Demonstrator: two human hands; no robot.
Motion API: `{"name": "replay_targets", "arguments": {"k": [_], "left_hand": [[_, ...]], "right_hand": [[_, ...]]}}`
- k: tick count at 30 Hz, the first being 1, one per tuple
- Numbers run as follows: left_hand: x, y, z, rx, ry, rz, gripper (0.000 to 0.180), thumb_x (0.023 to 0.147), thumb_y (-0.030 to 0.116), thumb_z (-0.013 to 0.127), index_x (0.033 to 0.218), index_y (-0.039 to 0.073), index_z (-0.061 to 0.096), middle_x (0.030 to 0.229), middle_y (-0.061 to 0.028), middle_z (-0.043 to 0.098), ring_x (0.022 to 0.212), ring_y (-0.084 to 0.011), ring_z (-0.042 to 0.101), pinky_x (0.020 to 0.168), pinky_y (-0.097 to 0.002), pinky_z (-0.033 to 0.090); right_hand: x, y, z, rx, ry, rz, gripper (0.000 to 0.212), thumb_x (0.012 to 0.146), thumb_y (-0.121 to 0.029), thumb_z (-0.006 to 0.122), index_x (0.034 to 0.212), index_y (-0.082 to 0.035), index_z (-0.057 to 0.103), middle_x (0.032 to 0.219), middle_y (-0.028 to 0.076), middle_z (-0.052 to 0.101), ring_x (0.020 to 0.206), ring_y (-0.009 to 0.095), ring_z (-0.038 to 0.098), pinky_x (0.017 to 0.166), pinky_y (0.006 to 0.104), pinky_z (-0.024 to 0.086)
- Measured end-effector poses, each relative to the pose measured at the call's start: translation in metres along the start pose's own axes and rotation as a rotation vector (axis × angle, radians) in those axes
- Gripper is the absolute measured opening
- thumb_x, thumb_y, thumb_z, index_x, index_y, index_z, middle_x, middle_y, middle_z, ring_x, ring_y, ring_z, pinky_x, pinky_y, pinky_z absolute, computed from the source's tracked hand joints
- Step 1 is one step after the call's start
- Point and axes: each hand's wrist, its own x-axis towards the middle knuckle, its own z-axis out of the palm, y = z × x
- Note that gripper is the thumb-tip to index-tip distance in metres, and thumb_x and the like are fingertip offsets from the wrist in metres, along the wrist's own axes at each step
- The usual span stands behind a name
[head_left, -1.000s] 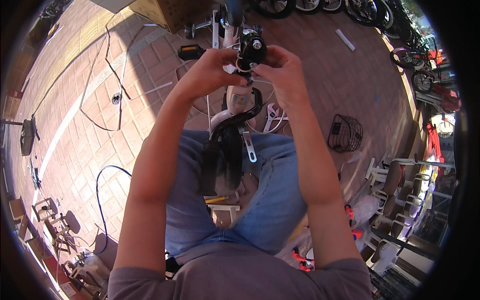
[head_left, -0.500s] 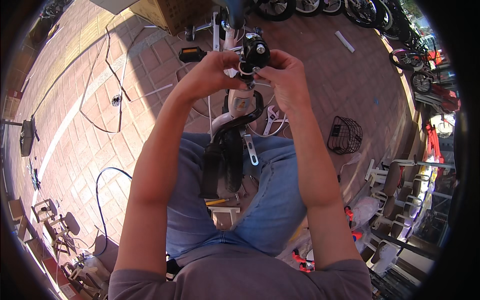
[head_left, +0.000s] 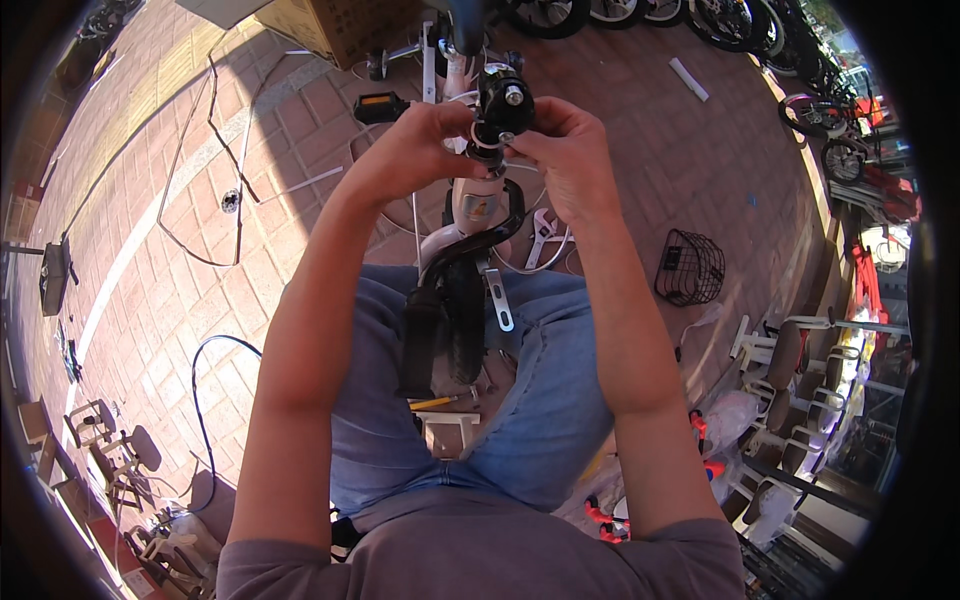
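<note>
A pale children's bicycle stands between my knees, with its head tube [head_left: 474, 205] and its front wheel [head_left: 465, 335] toward me. On top of the head tube sits a black handlebar stem [head_left: 505, 100] with a silver bolt. My left hand [head_left: 415, 150] is closed, thumb and fingers around the left side of the stem's base, by the headset rings [head_left: 486, 150]. From the right, my right hand [head_left: 575, 155] pinches at the same base, near a small silver bolt. The fingertips partly hide what they touch. A black mudguard [head_left: 428, 335] hangs beside the wheel.
An adjustable wrench [head_left: 541, 232] lies on the paving past my right knee. To the right is a black wire basket [head_left: 690, 268]. A pedal [head_left: 382, 107] sticks out at left, near a cardboard box [head_left: 325, 30]. Small bicycles [head_left: 725, 25] stand in a row behind.
The stem and front end have shifted slightly to the left and lean a little differently. Both hands stay closed at the stem's base.
</note>
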Motion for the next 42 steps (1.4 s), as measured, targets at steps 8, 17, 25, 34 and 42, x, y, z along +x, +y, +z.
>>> {"name": "replay_targets", "arguments": {"k": [8,17,25,34,42], "left_hand": [[0.001,0.0,-0.004,0.137,-0.024,-0.166,0.044,0.064,-0.002,0.072,0.107,0.003,0.063,0.099,-0.0038,0.064,0.101,-0.0141,0.055,0.098,-0.0326,0.035],[-0.006,0.004,0.001,0.06,0.039,-0.125,0.032,0.066,0.0,0.072,0.097,0.005,0.068,0.092,-0.0022,0.064,0.095,-0.0149,0.056,0.095,-0.0328,0.037],[-0.008,0.004,0.004,-0.029,0.094,-0.18,0.027,0.067,-0.001,0.072,0.094,0.003,0.067,0.085,-0.002,0.064,0.087,-0.012,0.056,0.082,-0.0294,0.044],[-0.01,0.005,0.001,0.016,0.064,-0.12,0.029,0.067,0.0,0.072,0.096,0.002,0.066,0.086,-0.0017,0.063,0.082,-0.0114,0.054,0.08,-0.0284,0.043],[-0.007,0.009,0.0,0.148,0.034,-0.09,0.033,0.065,0.002,0.074,0.097,0.002,0.066,0.085,-0.0024,0.062,0.081,-0.0119,0.053,0.08,-0.0285,0.041]], "right_hand": [[0.0,0.0,0.001,-0.021,-0.001,0.004,0.017,0.071,0.007,0.062,0.087,0.003,0.063,0.079,0.008,0.064,0.069,0.012,0.06,0.065,0.024,0.049],[0.0,0.0,0.001,-0.045,-0.004,-0.005,0.017,0.071,0.007,0.062,0.088,0.004,0.062,0.079,0.007,0.064,0.07,0.011,0.06,0.065,0.0236,0.049],[0.001,0.001,0.0,-0.05,-0.008,-0.009,0.017,0.071,0.007,0.062,0.088,0.004,0.062,0.08,0.008,0.064,0.07,0.011,0.06,0.065,0.0233,0.048],[0.001,0.001,0.0,-0.058,-0.013,-0.003,0.017,0.071,0.007,0.062,0.088,0.004,0.062,0.08,0.008,0.064,0.07,0.012,0.06,0.066,0.0235,0.049],[0.0,-0.002,0.0,-0.068,-0.005,0.0,0.016,0.071,0.007,0.063,0.087,0.003,0.063,0.079,0.007,0.064,0.07,0.011,0.06,0.065,0.0233,0.048]]}}
